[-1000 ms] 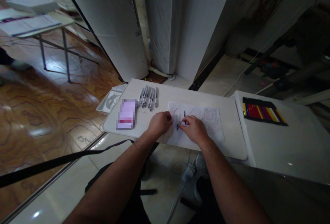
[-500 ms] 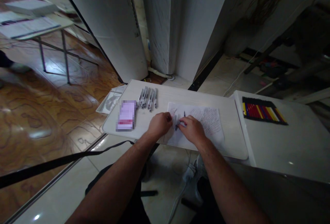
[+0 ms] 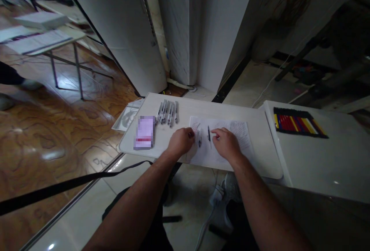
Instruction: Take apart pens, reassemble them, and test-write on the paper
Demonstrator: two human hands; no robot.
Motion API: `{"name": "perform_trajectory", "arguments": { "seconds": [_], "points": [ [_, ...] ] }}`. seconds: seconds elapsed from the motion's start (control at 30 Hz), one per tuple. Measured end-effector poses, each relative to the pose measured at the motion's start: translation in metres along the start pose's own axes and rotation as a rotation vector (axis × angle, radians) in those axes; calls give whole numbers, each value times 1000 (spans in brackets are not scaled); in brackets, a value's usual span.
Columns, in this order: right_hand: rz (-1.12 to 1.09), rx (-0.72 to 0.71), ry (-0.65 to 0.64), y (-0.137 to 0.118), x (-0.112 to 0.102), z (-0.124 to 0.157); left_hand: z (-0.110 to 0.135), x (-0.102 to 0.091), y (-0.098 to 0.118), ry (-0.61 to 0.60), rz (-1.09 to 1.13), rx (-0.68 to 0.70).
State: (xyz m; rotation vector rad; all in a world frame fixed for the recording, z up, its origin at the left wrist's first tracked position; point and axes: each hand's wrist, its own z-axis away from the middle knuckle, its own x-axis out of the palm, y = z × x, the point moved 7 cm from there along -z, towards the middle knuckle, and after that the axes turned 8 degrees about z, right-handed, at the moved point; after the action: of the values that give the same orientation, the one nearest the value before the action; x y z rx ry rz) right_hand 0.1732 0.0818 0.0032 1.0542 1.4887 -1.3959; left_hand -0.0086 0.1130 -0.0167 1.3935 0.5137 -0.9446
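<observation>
On a sheet of scribbled paper (image 3: 239, 143) lie a clear pen barrel (image 3: 200, 137) and a thin dark pen refill (image 3: 209, 131), side by side and apart. My left hand (image 3: 180, 142) rests at the paper's left edge, left of the barrel. Its fingers are curled together; a dark spot shows at the fingertips, too small to name. To the right of the refill is my right hand (image 3: 226, 144), index finger stretched toward it and the other fingers loosely bent, with nothing seen in its grasp. Several clear pens (image 3: 167, 112) lie in a row beyond my left hand.
A blurred-out phone (image 3: 144, 132) lies at the left of the white table (image 3: 173, 149). On the adjoining white surface (image 3: 326, 162) sits a row of coloured pens (image 3: 299, 123). A black strap (image 3: 86, 178) crosses at left. A person's leg (image 3: 14, 77) shows beside another table (image 3: 72, 37).
My right hand has let go of the clear pen barrel and moved right. The barrel now lies on the paper beside the refill. My left hand keeps its place on the table.
</observation>
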Motion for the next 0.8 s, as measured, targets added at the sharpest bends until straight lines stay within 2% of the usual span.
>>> {"name": "perform_trajectory", "arguments": {
  "seconds": [0.27,0.53,0.8],
  "points": [
    [32,60,16,36,-3,1,7,-4,-6,39,6,-57],
    [82,94,-68,45,-6,6,11,-9,-13,63,-48,-65],
    [52,66,-140,54,6,8,9,-11,-10,52,-47,-86]
  ]
}}
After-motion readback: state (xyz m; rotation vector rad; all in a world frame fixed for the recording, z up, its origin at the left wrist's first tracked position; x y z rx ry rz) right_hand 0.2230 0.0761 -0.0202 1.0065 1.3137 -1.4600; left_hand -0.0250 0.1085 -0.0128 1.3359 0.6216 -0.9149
